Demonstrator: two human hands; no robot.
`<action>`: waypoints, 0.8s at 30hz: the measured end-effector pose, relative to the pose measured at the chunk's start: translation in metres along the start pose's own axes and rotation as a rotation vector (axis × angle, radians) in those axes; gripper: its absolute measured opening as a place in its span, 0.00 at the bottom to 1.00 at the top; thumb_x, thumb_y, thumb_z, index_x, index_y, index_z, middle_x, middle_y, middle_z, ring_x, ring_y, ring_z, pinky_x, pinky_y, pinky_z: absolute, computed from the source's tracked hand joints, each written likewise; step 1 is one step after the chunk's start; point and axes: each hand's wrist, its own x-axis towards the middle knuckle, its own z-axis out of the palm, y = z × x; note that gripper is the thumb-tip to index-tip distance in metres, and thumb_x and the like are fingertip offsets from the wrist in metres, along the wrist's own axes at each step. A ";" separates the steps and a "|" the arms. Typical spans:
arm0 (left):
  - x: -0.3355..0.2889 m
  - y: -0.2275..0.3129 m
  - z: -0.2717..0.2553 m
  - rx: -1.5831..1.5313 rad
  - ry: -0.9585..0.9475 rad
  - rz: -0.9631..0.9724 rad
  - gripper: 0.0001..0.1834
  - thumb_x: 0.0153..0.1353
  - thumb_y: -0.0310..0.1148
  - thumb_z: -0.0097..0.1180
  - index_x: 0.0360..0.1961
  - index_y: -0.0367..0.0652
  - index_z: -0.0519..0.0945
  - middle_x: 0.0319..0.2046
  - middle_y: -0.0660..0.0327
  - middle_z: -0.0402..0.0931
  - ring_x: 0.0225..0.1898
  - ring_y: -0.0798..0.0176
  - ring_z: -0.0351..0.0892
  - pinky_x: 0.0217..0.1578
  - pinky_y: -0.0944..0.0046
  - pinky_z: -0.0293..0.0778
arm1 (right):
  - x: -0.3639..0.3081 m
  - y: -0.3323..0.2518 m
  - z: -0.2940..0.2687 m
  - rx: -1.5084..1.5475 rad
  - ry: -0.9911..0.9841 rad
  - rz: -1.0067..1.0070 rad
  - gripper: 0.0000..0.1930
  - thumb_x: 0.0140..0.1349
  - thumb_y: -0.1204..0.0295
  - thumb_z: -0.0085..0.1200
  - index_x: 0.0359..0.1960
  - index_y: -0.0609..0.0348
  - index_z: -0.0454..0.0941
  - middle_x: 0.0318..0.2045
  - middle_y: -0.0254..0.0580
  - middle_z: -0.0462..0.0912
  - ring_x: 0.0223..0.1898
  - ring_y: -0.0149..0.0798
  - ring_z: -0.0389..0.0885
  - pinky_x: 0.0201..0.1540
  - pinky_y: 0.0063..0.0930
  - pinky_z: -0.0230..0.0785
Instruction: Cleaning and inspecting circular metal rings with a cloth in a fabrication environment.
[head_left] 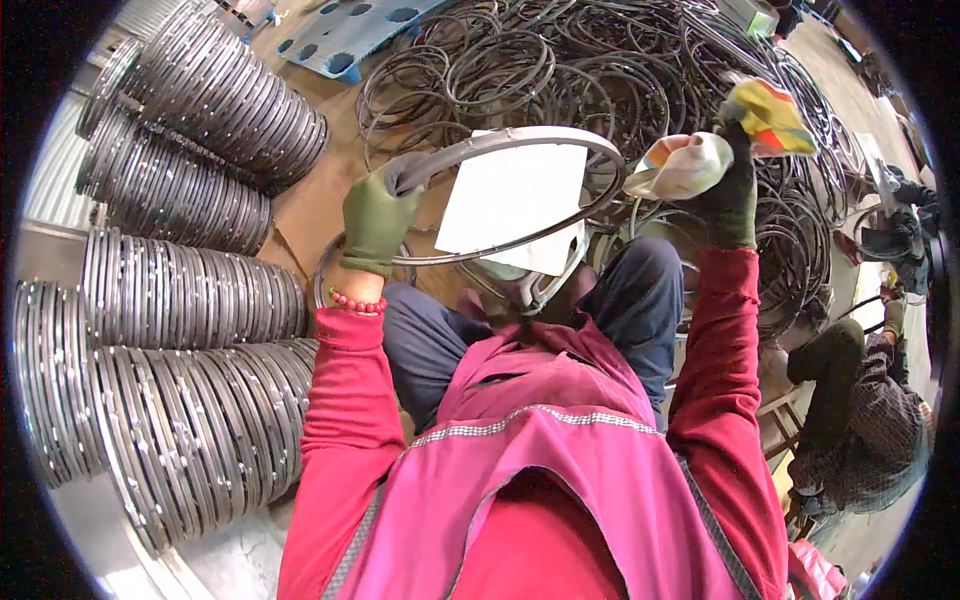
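While the person in red sleeves (715,330) held both arms forward, the olive-gloved left hand (380,215) was wrapped around the left side of a thin, round, grey rim, apparently of metal (540,135). This rim was raised in front of the knees (640,280), tilted, and a flat white sheet (515,200) could be seen through its middle. The dark-green-gloved right hand (738,190) gripped a soft cloth with white, yellow and orange patches (690,168), which came out at both sides of it. One end of the cloth was just beside the rim; I could not tell whether they touched.

In my judgement, the rim was light enough for one hand and quite stiff, but it could swing when held at one point only. Its band was perhaps slippery under a glove, so a full wrap seemed safer than a pinch at the edge. It did not look fragile, though a hard knock might bend it. Beyond lay a loose heap of dark rings (500,70), and long stacks of similar rims (195,285) were at the left.
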 end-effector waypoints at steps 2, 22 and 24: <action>0.000 -0.001 0.003 0.021 0.004 0.018 0.17 0.47 0.30 0.60 0.42 0.50 0.80 0.32 0.56 0.79 0.33 0.57 0.80 0.33 0.64 0.73 | 0.002 -0.013 -0.010 -0.066 -0.008 -0.074 0.18 0.64 0.60 0.42 0.51 0.54 0.68 0.39 0.35 0.76 0.41 0.35 0.75 0.48 0.33 0.67; -0.019 -0.005 0.004 -0.045 0.039 0.093 0.19 0.43 0.24 0.59 0.40 0.51 0.80 0.29 0.56 0.79 0.27 0.58 0.80 0.28 0.65 0.72 | -0.008 0.058 0.041 -0.058 -0.195 0.191 0.16 0.62 0.69 0.40 0.48 0.64 0.70 0.42 0.44 0.77 0.42 0.40 0.77 0.49 0.32 0.68; -0.019 -0.003 0.006 -0.052 0.049 0.118 0.18 0.43 0.24 0.59 0.40 0.50 0.80 0.29 0.56 0.79 0.28 0.58 0.80 0.28 0.65 0.73 | -0.015 0.050 0.046 -0.831 -0.279 -0.106 0.18 0.55 0.77 0.50 0.50 0.64 0.69 0.44 0.43 0.76 0.45 0.37 0.75 0.51 0.30 0.66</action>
